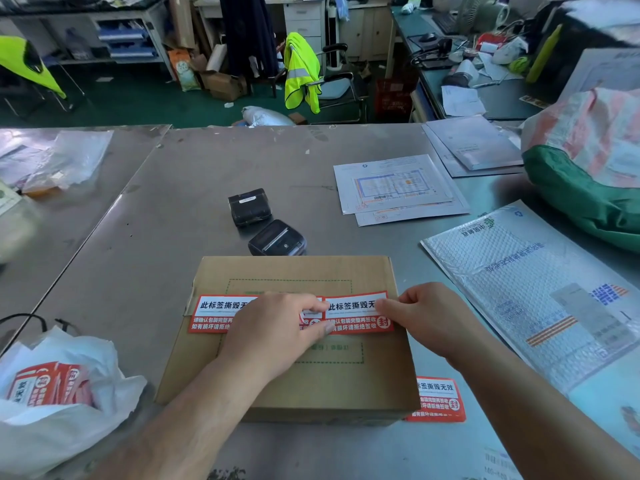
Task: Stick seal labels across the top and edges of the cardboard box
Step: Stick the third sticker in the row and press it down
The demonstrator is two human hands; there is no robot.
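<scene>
The box (277,271) stood on the table (173,188), closed. Two red and white labels lay end to end across its top: the left label (218,313) reached the box's left edge, the right label (353,315) its right edge. The left hand (273,327) lay flat over their join, fingers nearly straight, pressing down and gripping nothing. The right hand (426,317) was curled, pinching the right label's outer end. A spare label (437,398) lay at the box's near right corner. Two printers (277,239) sat just behind the box. A bag (52,393) holding more labels lay left of it.
</scene>
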